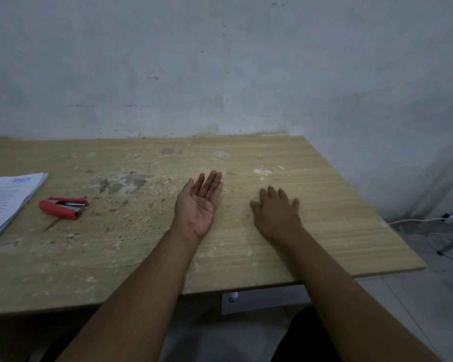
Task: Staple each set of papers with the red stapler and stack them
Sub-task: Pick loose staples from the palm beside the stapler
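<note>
Resting empty on a worn wooden table (324, 231), the left hand (198, 202) lies palm-up with straight fingers and the right hand (276, 214) palm-down, spread, so reaching left for the red stapler (62, 207) beside the papers (8, 197) seems the sensible start.

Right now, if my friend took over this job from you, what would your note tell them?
Left hand: open, palm up, empty, low over the table.
Right hand: open, palm down, fingers spread, holding nothing.
Red stapler: lies on the table, left of both hands, untouched.
Papers: one pile at the table's left edge, just beside the stapler.
Done: no second, finished stack shows; whether any set in the pile is already stapled cannot be told.
Left: probably everything. Take a set, staple it, start the stack, repeat.
</note>
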